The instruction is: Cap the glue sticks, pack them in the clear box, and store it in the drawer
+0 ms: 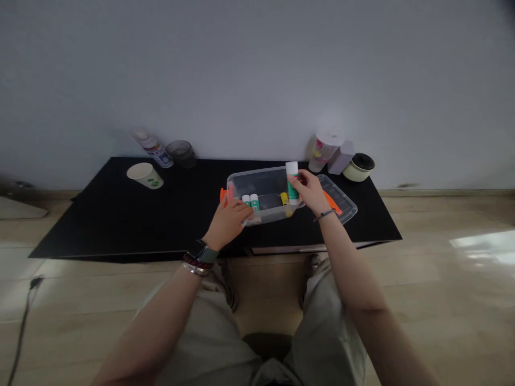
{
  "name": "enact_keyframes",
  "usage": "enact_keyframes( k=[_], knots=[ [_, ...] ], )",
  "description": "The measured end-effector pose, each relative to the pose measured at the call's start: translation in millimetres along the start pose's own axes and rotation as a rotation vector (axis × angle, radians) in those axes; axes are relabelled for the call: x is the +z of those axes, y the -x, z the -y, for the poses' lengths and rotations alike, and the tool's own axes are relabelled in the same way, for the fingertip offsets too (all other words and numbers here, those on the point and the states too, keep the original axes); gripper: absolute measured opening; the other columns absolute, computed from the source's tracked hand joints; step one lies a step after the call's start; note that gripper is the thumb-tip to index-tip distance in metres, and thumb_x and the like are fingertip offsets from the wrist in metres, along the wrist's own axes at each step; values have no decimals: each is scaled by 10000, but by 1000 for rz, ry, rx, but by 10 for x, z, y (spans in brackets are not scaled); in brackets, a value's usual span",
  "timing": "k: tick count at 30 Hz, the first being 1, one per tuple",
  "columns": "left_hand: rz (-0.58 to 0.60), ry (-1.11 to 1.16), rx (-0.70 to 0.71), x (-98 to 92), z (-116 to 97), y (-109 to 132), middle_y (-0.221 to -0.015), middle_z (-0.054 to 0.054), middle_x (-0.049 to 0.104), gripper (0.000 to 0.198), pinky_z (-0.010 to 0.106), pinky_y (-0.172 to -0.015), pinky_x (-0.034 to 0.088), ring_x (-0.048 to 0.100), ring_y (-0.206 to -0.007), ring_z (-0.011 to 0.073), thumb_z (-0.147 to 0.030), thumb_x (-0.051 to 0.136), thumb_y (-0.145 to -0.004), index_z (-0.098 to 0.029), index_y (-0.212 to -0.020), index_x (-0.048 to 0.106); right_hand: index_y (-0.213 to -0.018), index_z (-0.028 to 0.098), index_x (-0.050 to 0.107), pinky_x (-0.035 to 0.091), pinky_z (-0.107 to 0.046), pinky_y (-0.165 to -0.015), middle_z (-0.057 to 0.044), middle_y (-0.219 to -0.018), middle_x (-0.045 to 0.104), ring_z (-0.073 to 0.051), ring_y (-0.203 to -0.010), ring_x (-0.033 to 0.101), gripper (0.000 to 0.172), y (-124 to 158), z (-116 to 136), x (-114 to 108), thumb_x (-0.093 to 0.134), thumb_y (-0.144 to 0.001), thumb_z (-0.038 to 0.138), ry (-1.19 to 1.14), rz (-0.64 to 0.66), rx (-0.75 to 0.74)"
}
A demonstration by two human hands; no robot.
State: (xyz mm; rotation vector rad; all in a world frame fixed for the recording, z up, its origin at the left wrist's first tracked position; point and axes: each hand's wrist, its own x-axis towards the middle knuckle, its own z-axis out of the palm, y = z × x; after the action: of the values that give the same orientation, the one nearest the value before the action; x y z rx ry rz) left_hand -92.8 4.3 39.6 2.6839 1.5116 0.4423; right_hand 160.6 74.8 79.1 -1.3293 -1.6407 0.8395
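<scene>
A clear plastic box (269,216) stands on the black table, with orange latches at its ends. My left hand (228,221) grips its near left corner, fingers over the rim. Upright in my right hand (309,190) is a glue stick (293,185) with a white cap and green label, held over the right end of the box. Two similar white-and-green glue sticks (254,202) lie inside near my left fingertips. A small yellow item (285,199) is in the box beside the held glue stick; its kind is unclear.
The clear lid (346,202) with an orange latch lies right of the box. A paper cup (145,176), a spray can (155,150) and a dark cup (182,154) stand left. Behind right are a plastic cup (323,151), a pale box (340,158) and a lidded pot (358,168).
</scene>
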Motion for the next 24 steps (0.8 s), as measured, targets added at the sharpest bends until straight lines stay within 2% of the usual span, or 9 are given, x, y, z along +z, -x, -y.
enact_keyframes(
  k=[4, 6, 8, 11, 13, 20, 24],
  knots=[
    [19, 10, 81, 43, -113, 9, -1021, 49, 724, 336, 614, -1133, 294, 575, -1097, 260, -38, 512, -770, -222, -990, 687, -918, 164, 610, 457, -314, -762, -66, -850, 668, -211, -827, 618, 310, -19, 3, 99, 598, -871, 471, 489, 196, 81],
    [30, 9, 111, 53, -175, 20, -1025, 48, 723, 345, 621, -1136, 285, 575, -1103, 256, -30, 503, -775, -222, -999, 683, -1045, 150, 579, 466, -332, -805, -115, -955, 693, -253, -923, 643, 321, -2, 1, 173, 612, -877, 421, 645, 305, 152],
    [39, 8, 137, 57, -237, 32, -1042, 49, 722, 345, 618, -1122, 303, 576, -1107, 257, -24, 493, -784, -219, -999, 678, -1174, 131, 508, 477, -353, -826, -166, -1069, 690, -288, -988, 656, 403, 18, -16, 239, 621, -880, 383, 734, 392, 227],
    [41, 6, 167, 65, -316, 50, -1041, 49, 720, 339, 606, -1101, 326, 583, -1094, 256, -13, 494, -789, -210, -1000, 672, -1275, 132, 408, 497, -368, -824, -208, -1155, 667, -307, -1008, 673, 504, 30, -72, 306, 640, -873, 329, 785, 501, 295],
    [39, 7, 177, 72, -350, 58, -1031, 46, 721, 330, 602, -1104, 316, 587, -1090, 255, -10, 506, -790, -205, -1003, 667, -1284, 160, 383, 512, -354, -798, -198, -1148, 671, -285, -960, 693, 502, 25, -121, 330, 639, -870, 283, 788, 564, 314],
    [51, -6, 182, 95, -372, 63, -1005, 38, 715, 330, 587, -1139, 245, 583, -1096, 248, -10, 543, -788, -215, -1022, 654, -1140, 238, 480, 532, -294, -655, -129, -1133, 673, -194, -749, 704, 236, -24, -283, 379, 564, -921, 263, 825, 722, 322],
    [51, -15, 180, 97, -375, 58, -993, 42, 711, 313, 574, -1141, 238, 580, -1087, 246, -13, 541, -791, -214, -1001, 655, -1125, 237, 522, 537, -281, -630, -106, -1129, 681, -183, -734, 701, 201, -40, -337, 404, 525, -925, 215, 871, 839, 280]
  ],
)
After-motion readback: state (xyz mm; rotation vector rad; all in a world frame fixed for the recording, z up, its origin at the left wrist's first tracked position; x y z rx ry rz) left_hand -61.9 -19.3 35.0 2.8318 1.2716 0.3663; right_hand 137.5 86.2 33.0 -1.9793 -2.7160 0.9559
